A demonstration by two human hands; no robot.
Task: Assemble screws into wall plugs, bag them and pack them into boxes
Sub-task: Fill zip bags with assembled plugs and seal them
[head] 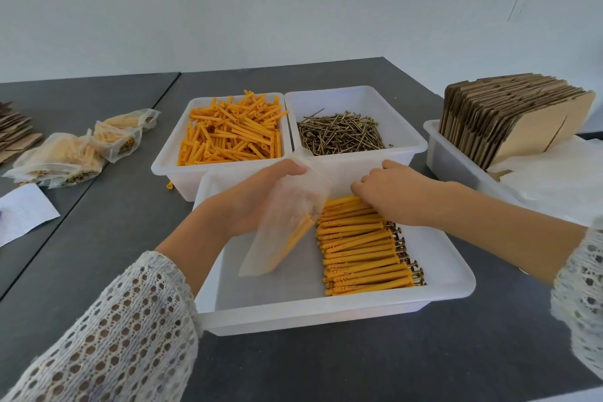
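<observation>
From the head camera, a dark grey matte table [114, 238] carries several translucent white plastic trays with rounded rims. The near tray [450, 274] holds a neat row of assembled plugs [359, 254], ribbed orange plastic sleeves lying side by side with brass-coloured screw heads jutting out on their right. Behind it, the left bin [163, 166] is heaped with loose orange wall plugs [231, 134], and the right bin [408, 137] with a tangle of thin dull-gold screws [339, 134]. A further tray at the right [437, 153] stands flat-folded brown corrugated boxes [502, 117] on edge, with pale crinkled sheets just beside them. On the left lie filled frosted bags [75, 153], a white paper slip [23, 215] whose faint writing is unreadable, and more flat cardboard at the edge. The left hand [248, 202], in a white open-knit sleeve, grips a cloudy plastic bag [287, 222] by its upper part, tilted over the near tray, with a few orange plugs inside. The right hand [391, 192] rests palm down on the far end of the row, fingers curled over the plugs; whether it pinches any cannot be told.
</observation>
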